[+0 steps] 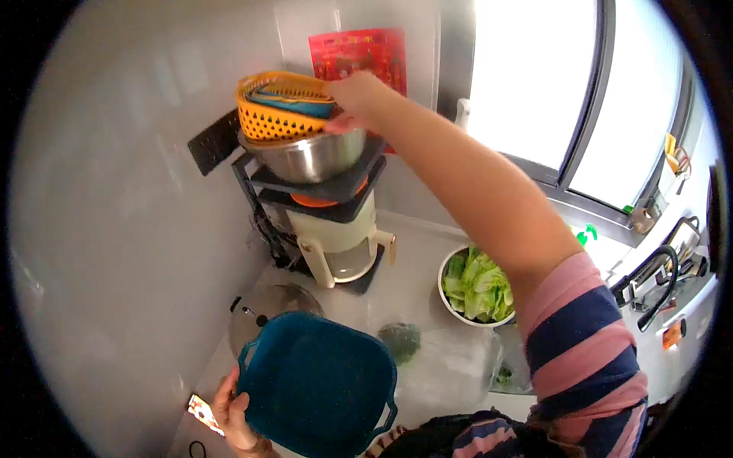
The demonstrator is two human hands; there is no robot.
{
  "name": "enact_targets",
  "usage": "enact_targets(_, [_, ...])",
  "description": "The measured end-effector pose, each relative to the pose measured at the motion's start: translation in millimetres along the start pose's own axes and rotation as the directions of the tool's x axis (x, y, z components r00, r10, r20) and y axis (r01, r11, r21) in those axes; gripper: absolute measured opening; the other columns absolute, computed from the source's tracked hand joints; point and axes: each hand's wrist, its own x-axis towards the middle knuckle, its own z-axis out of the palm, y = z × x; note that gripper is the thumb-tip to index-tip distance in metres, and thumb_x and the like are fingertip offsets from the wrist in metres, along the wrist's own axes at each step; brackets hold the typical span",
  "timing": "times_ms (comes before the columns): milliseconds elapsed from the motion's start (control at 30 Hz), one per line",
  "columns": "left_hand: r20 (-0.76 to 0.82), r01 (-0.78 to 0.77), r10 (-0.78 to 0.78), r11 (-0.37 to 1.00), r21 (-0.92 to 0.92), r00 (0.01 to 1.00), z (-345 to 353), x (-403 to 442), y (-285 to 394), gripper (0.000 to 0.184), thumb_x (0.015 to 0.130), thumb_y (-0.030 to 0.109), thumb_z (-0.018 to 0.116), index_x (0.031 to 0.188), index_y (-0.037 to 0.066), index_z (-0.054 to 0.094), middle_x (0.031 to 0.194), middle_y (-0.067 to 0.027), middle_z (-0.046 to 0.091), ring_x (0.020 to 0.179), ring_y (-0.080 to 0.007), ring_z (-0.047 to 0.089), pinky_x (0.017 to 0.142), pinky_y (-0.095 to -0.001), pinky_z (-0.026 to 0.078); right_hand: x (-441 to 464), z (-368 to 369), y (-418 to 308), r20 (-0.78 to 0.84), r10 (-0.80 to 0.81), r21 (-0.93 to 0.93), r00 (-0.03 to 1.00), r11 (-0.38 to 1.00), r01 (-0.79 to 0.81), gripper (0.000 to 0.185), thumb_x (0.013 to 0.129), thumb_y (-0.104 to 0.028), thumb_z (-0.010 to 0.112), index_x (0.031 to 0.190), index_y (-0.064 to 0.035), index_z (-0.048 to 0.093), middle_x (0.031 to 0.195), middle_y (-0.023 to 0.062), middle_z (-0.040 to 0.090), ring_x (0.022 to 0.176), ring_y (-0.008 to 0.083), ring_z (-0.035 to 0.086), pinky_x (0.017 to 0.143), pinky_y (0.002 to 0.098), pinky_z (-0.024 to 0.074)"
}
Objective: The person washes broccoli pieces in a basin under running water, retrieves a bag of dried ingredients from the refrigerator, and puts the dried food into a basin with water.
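My left hand point(235, 412) is closed on the left edge of a teal square basin point(317, 382) with looped handles, which it holds tilted over the counter. Up at the rack, my right hand point(357, 101) reaches out and grips the right rim of a yellow perforated basket point(275, 122). Blue and yellow pieces are nested inside that basket. It rests in or on a stainless steel bowl point(309, 156) on the rack's upper shelf. My right fingertips are partly hidden behind the rim.
Below the rack's shelves stands a cream appliance point(336, 237). A white-rimmed bowl of lettuce point(479, 286) sits under my right forearm. A glass lid point(279, 301) lies behind the basin, and a dark green vegetable in a clear bag point(401, 341) beside it. The window point(534, 84) is at right.
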Motion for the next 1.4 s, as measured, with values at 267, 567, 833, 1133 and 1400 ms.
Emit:
enact_targets(267, [0.101,0.075,-0.055,0.976,-0.206,0.993,32.6,-12.6,-21.4,0.037,0.075,0.007,0.050,0.110,-0.002,0.056,0.106,-0.0126,0.057,0.096,-0.0228,0.055,0.088,-0.0355,0.043,-134.1,-112.8,37.5,0.216,-0.459,-0.685,0.862,0.557,0.469,0.041,0.082,-0.023,0.059,0.118,-0.0026,0.052,0.094,0.0125,0.063,0.080,0.0188,0.061,0.072,0.0306,0.0497])
enact_targets(567, [0.639,-0.102,0.080,0.995,-0.002,0.765,144.3,-95.9,-20.6,0.063,0.078,-0.006,0.048,0.137,0.001,0.026,0.089,-0.0023,0.046,0.081,-0.0082,0.046,0.069,-0.0196,0.038,-507.4,-331.3,266.2,-0.446,0.254,-0.809,0.859,0.296,-0.507,0.041,0.083,-0.030,0.060,0.119,-0.0109,0.054,0.118,0.0159,0.052,0.107,0.0278,0.051,0.093,0.0385,0.0392])
enact_targets(833, [0.864,0.236,-0.250,0.959,0.158,0.436,226.7,-166.0,-46.4,0.054,0.081,-0.001,0.048,0.133,0.000,0.034,0.109,-0.0070,0.054,0.088,-0.0126,0.054,0.071,-0.0244,0.045,-647.7,-348.8,328.2,-0.881,0.123,-0.437,0.457,0.160,-0.885,0.061,0.084,-0.045,0.053,0.138,-0.0280,0.031,0.148,0.0103,0.012,0.135,0.0350,0.010,0.106,0.0574,0.0085])
enact_targets(1133, [0.801,0.632,-0.512,0.740,0.228,0.311,316.4,-301.4,-79.9,0.056,0.077,0.000,0.048,0.129,0.010,0.032,0.109,-0.0065,0.051,0.092,-0.0172,0.054,0.078,-0.0344,0.048,-645.0,-405.9,404.1,-0.037,-0.145,-0.945,0.989,0.328,0.013,0.047,0.083,-0.032,0.056,0.128,-0.0264,0.046,0.138,0.0083,0.036,0.131,0.0292,0.028,0.105,0.0545,0.0169])
enact_targets(1400, [0.737,0.759,-0.640,0.586,0.284,0.217,398.4,-433.9,-115.7,0.034,0.077,0.001,0.050,0.109,0.006,0.045,0.099,-0.0041,0.054,0.083,-0.0174,0.053,0.079,-0.0317,0.043,-796.8,-626.1,388.5,-0.655,-0.110,-0.751,0.748,0.202,-0.629,0.035,0.088,-0.019,0.049,0.122,-0.0165,0.052,0.131,0.0135,0.045,0.129,0.0306,0.033,0.108,0.0448,0.0191])
